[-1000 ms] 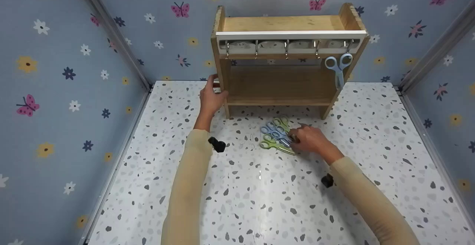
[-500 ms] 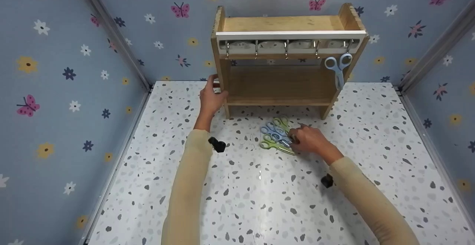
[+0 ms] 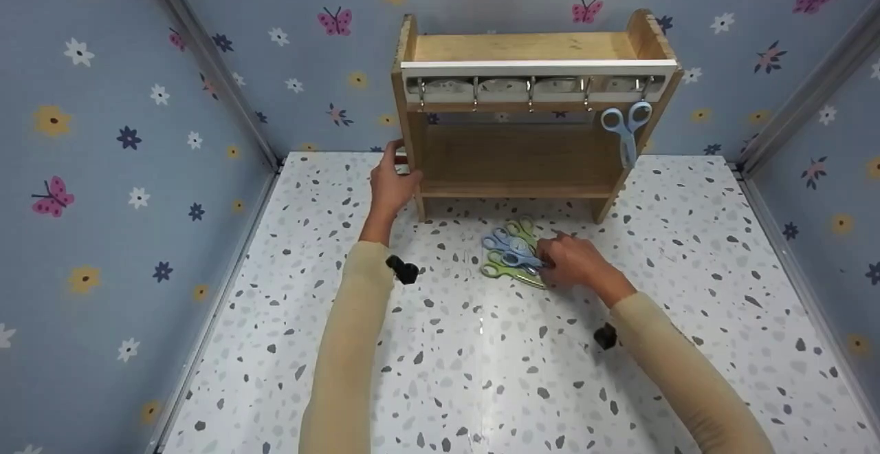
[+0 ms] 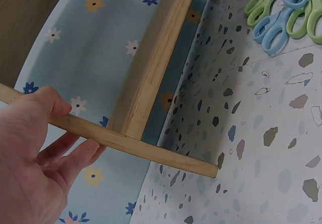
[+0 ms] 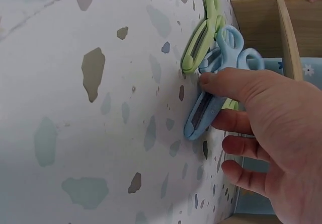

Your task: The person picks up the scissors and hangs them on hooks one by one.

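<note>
My left hand (image 3: 392, 182) grips the left side panel (image 4: 176, 159) of a small wooden rack (image 3: 519, 189), thumb on one face and fingers on the other. Between thumb and index finger, my right hand (image 5: 282, 118) pinches a pair of blue scissors (image 5: 231, 45) near the pivot, handles toward the rack. These scissors lie over a small pile on the table, seen in the head view. Green scissors (image 5: 201, 40) lie beside them, partly under the pile. Another blue pair (image 4: 274, 32) shows in the left wrist view. The right fingertips cover part of the pile in the head view.
A row of metal hooks (image 3: 531, 93) runs along the rack's front rail. One pair of blue scissors (image 3: 627, 134) hangs from the rightmost hook. Patterned walls (image 3: 124, 234) enclose the speckled white table (image 3: 481, 371) at the back and sides.
The blue scissors under my right hand have shifted on top of the pile, their handles now turned and raised slightly. My left hand has stayed on the rack's side panel.
</note>
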The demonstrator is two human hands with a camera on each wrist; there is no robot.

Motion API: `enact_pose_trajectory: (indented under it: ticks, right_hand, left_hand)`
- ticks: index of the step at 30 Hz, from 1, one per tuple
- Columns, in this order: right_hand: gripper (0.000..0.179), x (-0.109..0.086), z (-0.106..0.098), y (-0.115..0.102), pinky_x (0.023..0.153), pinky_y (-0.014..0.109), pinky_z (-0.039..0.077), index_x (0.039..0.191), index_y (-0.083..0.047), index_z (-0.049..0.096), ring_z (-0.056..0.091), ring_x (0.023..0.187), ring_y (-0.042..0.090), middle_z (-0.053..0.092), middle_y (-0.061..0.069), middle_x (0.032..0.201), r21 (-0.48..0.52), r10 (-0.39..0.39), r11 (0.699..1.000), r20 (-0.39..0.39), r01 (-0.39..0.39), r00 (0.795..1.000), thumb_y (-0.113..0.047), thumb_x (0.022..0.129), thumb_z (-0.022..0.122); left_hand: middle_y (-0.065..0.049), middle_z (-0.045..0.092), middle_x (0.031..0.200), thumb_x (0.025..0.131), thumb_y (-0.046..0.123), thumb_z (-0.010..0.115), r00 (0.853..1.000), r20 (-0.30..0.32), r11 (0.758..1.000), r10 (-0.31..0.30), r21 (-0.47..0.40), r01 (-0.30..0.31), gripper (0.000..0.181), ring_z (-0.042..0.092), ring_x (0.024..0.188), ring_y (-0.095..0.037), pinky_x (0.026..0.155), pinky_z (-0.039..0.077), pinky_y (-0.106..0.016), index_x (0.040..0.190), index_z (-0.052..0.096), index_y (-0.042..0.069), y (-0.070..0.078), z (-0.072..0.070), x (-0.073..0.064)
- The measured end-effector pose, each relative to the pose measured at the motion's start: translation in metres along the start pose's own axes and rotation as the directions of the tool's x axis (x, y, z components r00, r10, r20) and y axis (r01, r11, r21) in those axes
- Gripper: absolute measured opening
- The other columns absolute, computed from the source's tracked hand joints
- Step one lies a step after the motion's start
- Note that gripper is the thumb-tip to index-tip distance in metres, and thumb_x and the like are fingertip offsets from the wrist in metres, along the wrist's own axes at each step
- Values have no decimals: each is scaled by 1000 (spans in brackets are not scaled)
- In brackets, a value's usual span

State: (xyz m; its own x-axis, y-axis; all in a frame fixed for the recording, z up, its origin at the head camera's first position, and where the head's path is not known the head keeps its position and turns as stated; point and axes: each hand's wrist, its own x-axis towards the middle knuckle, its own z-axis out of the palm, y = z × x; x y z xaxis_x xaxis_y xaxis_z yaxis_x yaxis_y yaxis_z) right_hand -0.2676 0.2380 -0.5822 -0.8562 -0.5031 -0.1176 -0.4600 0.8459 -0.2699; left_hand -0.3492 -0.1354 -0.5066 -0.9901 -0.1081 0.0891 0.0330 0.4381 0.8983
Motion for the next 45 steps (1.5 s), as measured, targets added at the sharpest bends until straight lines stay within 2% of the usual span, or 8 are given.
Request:
enact_pose_trajectory:
  ticks: [3, 5, 21, 34, 41, 45]
  right_hand:
    - [16, -1, 0, 1, 63, 34, 39, 100, -10, 70, 53, 75, 19, 67, 3, 82, 15, -7, 1000, -4, 7, 1000, -12, 91, 84]
    - [17, 0, 0, 1, 64, 33, 37, 100, -11, 70, 52, 74, 18, 65, 1, 82, 12, -12, 1000, -6, 12, 1000, -12, 92, 85]
    - [17, -1, -2, 4, 63, 32, 40, 105, -10, 73, 53, 71, 18, 69, 3, 82, 4, -50, 999, -12, 50, 999, -12, 93, 85]
    - [11, -2, -3, 3, 63, 32, 38, 104, -11, 73, 50, 72, 16, 64, 0, 79, -9, -35, 999, -15, 35, 999, -10, 95, 80]
    - [15, 0, -8, 2, 64, 32, 39, 102, -10, 72, 51, 71, 18, 62, 1, 78, -9, -22, 1000, -15, 22, 1000, -15, 97, 85]
    - [17, 1, -13, 1, 66, 33, 41, 106, -9, 74, 55, 73, 19, 66, 3, 82, -4, 0, 1000, 6, 0, 1000, -16, 98, 86]
  left_hand:
    - [-24, 67, 153, 104, 12, 70, 1000, 0, 1000, 10, -3, -10, 67, 68, 142, -41, 116, 63, -54, 167, 48, 16, 0, 0, 0]
    - [-23, 67, 153, 104, 12, 70, 1000, 0, 1000, 11, 2, -11, 67, 68, 143, -40, 117, 62, -54, 167, 48, 16, -1, 0, 0]
    - [-22, 67, 154, 105, 13, 70, 1000, 6, 1000, -4, 5, 4, 66, 69, 142, -39, 116, 63, -53, 167, 48, 17, -1, 0, 1]
    - [-23, 65, 157, 105, 12, 70, 1000, -7, 1000, -5, 29, 5, 67, 67, 145, -41, 117, 62, -55, 167, 47, 17, 1, 1, 0]
    - [-23, 65, 157, 105, 12, 70, 1000, -8, 999, -21, 26, 21, 66, 67, 145, -40, 117, 62, -54, 167, 47, 17, 1, 1, 0]
    - [-21, 64, 159, 105, 11, 70, 1000, -1, 1000, -25, 15, 25, 66, 66, 147, -39, 119, 61, -53, 167, 47, 18, 2, 1, 1]
